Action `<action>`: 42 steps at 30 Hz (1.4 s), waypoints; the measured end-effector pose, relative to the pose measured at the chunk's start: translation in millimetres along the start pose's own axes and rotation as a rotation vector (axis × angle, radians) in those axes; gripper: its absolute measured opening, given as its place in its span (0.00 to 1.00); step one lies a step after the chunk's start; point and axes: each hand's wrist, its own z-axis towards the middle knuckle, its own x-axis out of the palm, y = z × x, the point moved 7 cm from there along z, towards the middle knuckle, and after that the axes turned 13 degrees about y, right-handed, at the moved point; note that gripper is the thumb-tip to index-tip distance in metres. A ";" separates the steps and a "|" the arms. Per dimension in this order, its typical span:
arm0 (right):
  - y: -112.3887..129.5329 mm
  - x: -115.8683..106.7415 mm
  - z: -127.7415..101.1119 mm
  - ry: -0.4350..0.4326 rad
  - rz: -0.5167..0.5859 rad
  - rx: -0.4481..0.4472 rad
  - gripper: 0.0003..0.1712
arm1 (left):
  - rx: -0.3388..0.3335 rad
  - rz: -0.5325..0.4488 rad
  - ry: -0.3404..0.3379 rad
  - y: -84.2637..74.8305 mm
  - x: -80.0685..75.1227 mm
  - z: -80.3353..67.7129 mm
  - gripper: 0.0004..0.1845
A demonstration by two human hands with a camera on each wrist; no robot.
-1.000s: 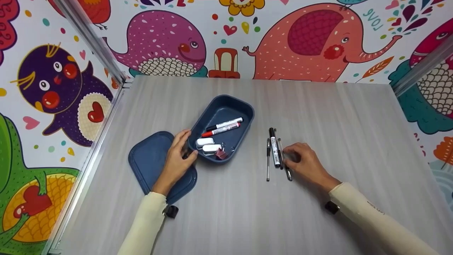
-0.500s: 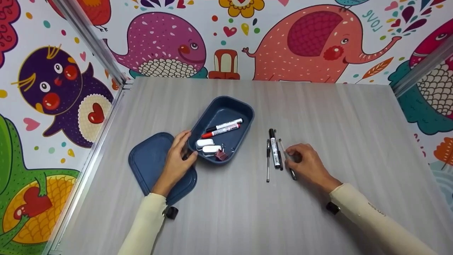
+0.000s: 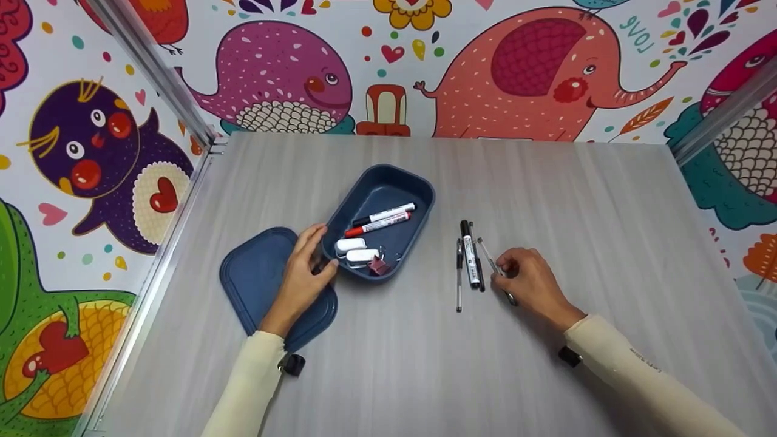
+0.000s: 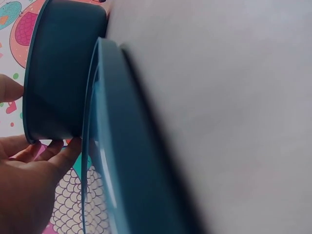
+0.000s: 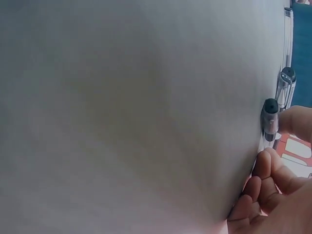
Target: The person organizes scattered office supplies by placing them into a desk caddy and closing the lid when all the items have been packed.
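While the left hand (image 3: 301,274) grips the blue box's (image 3: 419,185) near end beside its lid (image 3: 252,279), the right hand (image 3: 531,282) pinches a thin pen (image 3: 488,255) on the counter (image 3: 546,194), right of that box.

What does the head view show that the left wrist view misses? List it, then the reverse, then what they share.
Only the head view shows the right hand pinching a pen, the other pens on the table, and the markers inside the box. Only the left wrist view shows the lid's edge close up. Both show the left hand gripping the blue box beside its lid.
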 end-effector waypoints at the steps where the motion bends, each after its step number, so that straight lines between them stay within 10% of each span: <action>1: 0.4 0.1 0.1 -0.001 -0.001 0.001 0.09 | 0.001 -0.002 0.001 -0.1 0.0 -0.1 0.38; 42: -3.5 -6.3 -1.9 -0.088 0.205 0.063 0.08 | -0.009 -0.021 0.008 -2.3 1.2 -0.4 0.39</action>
